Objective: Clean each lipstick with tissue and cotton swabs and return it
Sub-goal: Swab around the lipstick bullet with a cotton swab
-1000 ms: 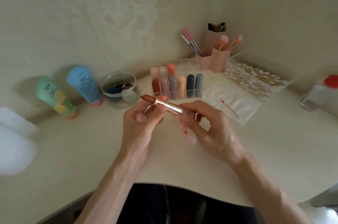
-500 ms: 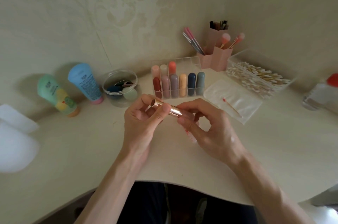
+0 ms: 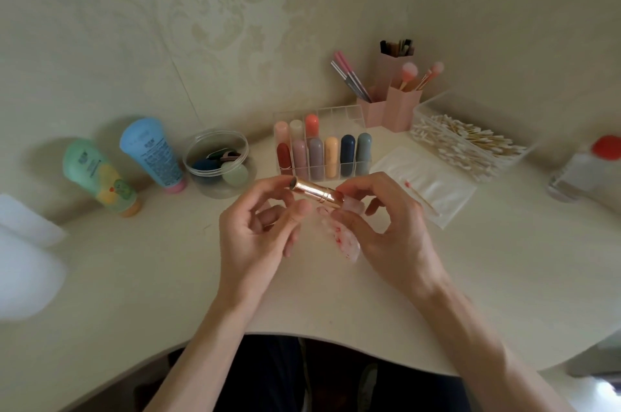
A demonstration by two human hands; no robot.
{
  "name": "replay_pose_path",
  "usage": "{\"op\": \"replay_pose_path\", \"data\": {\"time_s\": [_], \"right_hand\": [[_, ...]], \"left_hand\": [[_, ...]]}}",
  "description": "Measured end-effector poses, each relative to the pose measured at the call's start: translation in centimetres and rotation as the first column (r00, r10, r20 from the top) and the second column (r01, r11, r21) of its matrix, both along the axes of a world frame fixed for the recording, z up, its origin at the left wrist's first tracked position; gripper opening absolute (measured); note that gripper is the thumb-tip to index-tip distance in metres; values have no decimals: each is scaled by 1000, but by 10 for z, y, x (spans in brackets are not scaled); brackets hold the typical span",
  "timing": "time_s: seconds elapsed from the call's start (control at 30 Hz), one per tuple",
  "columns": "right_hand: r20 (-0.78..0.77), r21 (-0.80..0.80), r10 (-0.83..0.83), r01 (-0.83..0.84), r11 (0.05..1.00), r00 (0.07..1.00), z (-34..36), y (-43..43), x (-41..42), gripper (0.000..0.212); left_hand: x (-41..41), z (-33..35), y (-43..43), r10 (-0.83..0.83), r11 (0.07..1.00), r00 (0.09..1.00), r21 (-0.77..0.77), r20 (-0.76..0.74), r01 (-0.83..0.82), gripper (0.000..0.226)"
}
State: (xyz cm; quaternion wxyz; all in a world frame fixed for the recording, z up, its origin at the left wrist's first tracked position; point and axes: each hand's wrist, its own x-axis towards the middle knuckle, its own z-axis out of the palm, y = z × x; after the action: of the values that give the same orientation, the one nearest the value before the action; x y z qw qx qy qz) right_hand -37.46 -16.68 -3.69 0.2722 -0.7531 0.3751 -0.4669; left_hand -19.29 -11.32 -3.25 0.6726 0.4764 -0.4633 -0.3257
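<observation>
**Lipstick tube [image 3: 314,193], rose-gold metal, held level between both hands above the table**

The right hand [image 3: 386,226] pinches the lipstick tube's pale pink base end between thumb and fingertips, with a crumpled white tissue [image 3: 341,238] stained red tucked under the same fingers. The left hand [image 3: 257,226] is loosely curled. Its forefinger lies at the tube's open end and its thumb sits just below the barrel; whether it actually grips, I cannot tell.

Just behind the hands stands a clear compartmented organiser [image 3: 336,112] of capped lipsticks. To its right a red-tipped wooden cotton swab [image 3: 421,198] lies on a white pad [image 3: 437,183]. Beyond that is a clear box [image 3: 433,105] heaped with swabs. The cream tabletop [image 3: 134,277] carries them all.
</observation>
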Motion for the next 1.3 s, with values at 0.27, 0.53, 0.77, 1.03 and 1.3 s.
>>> {"op": "replay_pose_path", "data": {"time_s": [0.27, 0.53, 0.77, 1.03, 1.3], "right_hand": [[-96, -30, -131, 129, 991, 987, -4, -2, -2, 28], [-122, -26, -146, 144, 989, 982, -3, -2, -2, 27], [-156, -60, -311, 305, 950, 938, -13, -11, -8, 27], [-146, 157, -300, 322, 934, 943, -13, -17, -7, 17], [-197, 224, -267, 308, 925, 943, -7, -18, 0, 16]], "left_hand": [[36, -4, 7, 351, 932, 809, -98, 471, -348, 10], [54, -14, -21, 271, 928, 657, -8, 703, -374, 33], [55, -19, -25, 257, 931, 661, 2, 705, -364, 31], [55, -21, -22, 249, 934, 749, 52, 613, -353, 22], [40, -2, -12, 96, 978, 905, 130, 414, -163, 16]]}}
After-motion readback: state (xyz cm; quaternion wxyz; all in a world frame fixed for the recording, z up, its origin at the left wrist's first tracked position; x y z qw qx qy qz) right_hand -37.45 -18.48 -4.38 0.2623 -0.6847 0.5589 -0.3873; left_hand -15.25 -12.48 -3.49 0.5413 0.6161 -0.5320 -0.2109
